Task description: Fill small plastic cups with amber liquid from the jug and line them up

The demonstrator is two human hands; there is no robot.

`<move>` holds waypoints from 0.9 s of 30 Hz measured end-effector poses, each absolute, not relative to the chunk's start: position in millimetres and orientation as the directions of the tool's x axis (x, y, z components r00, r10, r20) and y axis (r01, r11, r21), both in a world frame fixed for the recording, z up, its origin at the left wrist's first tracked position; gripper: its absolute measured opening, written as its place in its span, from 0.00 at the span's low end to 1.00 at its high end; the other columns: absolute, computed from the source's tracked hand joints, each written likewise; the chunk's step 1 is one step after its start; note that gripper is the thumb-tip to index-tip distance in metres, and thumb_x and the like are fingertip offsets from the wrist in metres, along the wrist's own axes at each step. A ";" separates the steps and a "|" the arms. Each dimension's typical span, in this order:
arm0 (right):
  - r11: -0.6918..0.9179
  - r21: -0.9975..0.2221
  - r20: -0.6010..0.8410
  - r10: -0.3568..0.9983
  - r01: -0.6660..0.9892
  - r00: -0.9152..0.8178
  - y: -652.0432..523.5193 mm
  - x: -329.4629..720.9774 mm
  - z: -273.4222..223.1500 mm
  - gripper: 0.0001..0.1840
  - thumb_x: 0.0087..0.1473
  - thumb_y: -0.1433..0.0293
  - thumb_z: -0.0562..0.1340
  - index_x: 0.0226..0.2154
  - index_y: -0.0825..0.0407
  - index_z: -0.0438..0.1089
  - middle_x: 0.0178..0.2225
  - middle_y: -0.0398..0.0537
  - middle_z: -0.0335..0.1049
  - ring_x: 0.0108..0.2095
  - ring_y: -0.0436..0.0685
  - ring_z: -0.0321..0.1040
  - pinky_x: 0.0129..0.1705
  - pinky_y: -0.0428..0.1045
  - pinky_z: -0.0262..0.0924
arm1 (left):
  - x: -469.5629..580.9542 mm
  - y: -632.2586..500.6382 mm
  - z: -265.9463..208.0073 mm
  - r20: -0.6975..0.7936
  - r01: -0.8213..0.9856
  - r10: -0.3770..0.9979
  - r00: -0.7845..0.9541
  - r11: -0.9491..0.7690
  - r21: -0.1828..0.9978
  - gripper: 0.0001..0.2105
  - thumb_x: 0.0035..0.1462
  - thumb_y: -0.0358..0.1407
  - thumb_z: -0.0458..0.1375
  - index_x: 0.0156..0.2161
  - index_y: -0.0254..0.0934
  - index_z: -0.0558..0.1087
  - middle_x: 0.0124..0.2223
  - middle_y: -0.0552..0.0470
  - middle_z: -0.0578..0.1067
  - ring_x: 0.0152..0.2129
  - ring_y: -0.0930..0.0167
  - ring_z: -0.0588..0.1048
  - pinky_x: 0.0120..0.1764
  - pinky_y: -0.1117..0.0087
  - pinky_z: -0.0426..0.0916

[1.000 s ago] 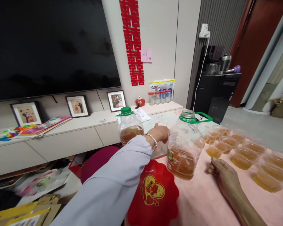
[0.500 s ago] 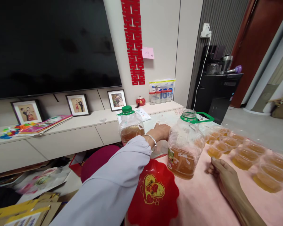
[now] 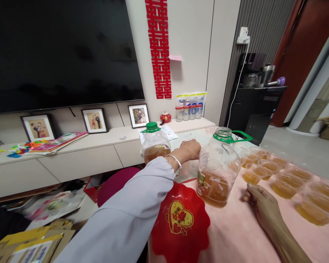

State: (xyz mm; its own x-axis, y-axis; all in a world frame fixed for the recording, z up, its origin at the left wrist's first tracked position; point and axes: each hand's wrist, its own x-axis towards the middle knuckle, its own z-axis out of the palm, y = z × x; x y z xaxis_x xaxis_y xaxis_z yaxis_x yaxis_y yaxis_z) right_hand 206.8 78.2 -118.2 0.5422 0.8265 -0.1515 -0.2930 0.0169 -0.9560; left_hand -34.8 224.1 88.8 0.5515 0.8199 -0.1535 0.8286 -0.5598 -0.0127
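A clear plastic jug (image 3: 215, 182) with a green collar and handle (image 3: 242, 136), uncapped and part full of amber liquid, stands on the pink cloth. My left hand (image 3: 190, 149), wearing a silver bangle, is closed beside its left side; the fingertips are hidden, so I cannot tell what they hold. My right hand (image 3: 259, 199) rests to the right of the jug, fingers curled and thumb pressed against them, nothing visible in it. Close ahead of it are several clear plastic cups (image 3: 253, 175) of amber liquid. Left of my left hand stands a green-capped jug (image 3: 157, 150) of similar liquid.
A red scalloped tray (image 3: 192, 233) with a gold heart lies in front, under my left forearm. A low cabinet (image 3: 82, 159) along the wall carries photo frames (image 3: 94, 120), red-lidded jars (image 3: 185, 114) and a red pot (image 3: 165, 117). A maroon round stool (image 3: 109, 190) stands below left.
The view has shifted slightly, so the scene sits a little further right. Both hands keep nearly the same place beside the uncapped jug. The pink wall note now appears edge-on.
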 end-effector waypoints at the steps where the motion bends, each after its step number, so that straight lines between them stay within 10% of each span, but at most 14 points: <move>1: 0.017 -0.956 -0.150 0.828 -0.291 0.541 78.2 207.1 -118.8 0.14 0.63 0.63 0.68 0.30 0.53 0.69 0.26 0.35 0.67 0.26 0.46 0.67 0.30 0.46 0.68 | -36.2 223.2 90.3 -0.146 0.828 0.820 0.554 -0.560 -0.002 0.19 0.67 0.43 0.60 0.56 0.33 0.74 0.64 0.41 0.70 0.59 0.62 0.72 0.63 0.51 0.70; 27: 0.005 -0.971 -0.128 0.833 -0.238 0.539 76.1 204.8 -116.2 0.15 0.63 0.62 0.68 0.30 0.53 0.69 0.27 0.36 0.68 0.27 0.47 0.68 0.31 0.46 0.68 | -85.8 154.7 144.5 0.185 0.881 0.882 0.433 -0.458 0.118 0.10 0.65 0.34 0.56 0.46 0.35 0.80 0.59 0.44 0.70 0.53 0.57 0.77 0.56 0.52 0.72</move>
State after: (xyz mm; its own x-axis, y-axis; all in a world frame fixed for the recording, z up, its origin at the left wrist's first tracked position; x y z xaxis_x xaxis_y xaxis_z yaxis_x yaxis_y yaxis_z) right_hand 204.8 76.1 -116.2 0.5389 0.8326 -0.1282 -0.2384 0.0047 -0.9711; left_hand -85.8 154.7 144.5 0.4334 0.8820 0.1850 0.8812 -0.4578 0.1180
